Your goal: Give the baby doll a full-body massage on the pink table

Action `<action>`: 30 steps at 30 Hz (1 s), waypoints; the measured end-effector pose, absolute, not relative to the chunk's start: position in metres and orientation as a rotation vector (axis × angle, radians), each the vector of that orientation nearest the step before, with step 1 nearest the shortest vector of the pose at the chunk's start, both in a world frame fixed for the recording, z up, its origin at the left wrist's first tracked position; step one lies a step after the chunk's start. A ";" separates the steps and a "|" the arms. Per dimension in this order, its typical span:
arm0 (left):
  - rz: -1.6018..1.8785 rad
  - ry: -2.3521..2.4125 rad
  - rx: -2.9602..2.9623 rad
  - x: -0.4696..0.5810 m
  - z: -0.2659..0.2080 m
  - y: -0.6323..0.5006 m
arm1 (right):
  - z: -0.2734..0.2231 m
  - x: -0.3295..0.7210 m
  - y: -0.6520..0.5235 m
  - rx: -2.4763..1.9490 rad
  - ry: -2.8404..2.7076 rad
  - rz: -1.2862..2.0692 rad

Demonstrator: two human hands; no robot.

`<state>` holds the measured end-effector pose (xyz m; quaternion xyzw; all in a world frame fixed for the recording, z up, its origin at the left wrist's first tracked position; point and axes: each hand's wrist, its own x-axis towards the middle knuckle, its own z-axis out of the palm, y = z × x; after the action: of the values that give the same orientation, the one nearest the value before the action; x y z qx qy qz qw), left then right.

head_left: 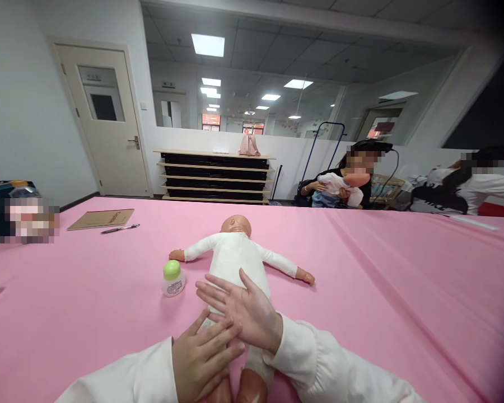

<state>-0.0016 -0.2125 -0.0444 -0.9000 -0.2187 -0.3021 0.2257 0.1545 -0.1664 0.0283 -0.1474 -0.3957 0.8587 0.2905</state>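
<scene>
Head view: left hand (pixel 205 352), right hand (pixel 246 313) empty, fingers extended; white-clothed tan baby doll (pixel 237 257) beneath, long axis running forward.

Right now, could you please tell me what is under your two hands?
The doll lies below them on the pink cloth, its upper body in view. The left hand and right hand cover parts of its lower trunk and legs, so those cannot be seen.

Baby doll (pixel 237 254), wht body, lies flat w/ arms out on pink tbl (pixel 353 280).
</scene>
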 end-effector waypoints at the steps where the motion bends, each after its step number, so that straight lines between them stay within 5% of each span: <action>1: -0.822 -0.580 -2.503 -0.002 -0.046 -0.213 | 0.032 0.157 -0.164 -0.412 -1.121 2.234; 9: -1.052 -0.687 -2.470 0.000 -0.032 -0.183 | 0.042 0.185 -0.117 -0.657 -1.736 1.205; 16: -1.227 -0.875 -2.361 0.031 0.001 -0.120 | -0.005 0.196 -0.067 -0.821 -2.154 0.537; 30: -1.002 -1.286 -2.794 0.044 -0.038 -0.072 | -0.034 0.190 -0.062 -1.142 -2.370 0.285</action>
<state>0.0436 -0.0724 -0.0379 -0.8628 -0.3971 -0.3095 -0.0464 0.1898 -0.0617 -0.0337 -0.4184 -0.8683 0.1042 0.2450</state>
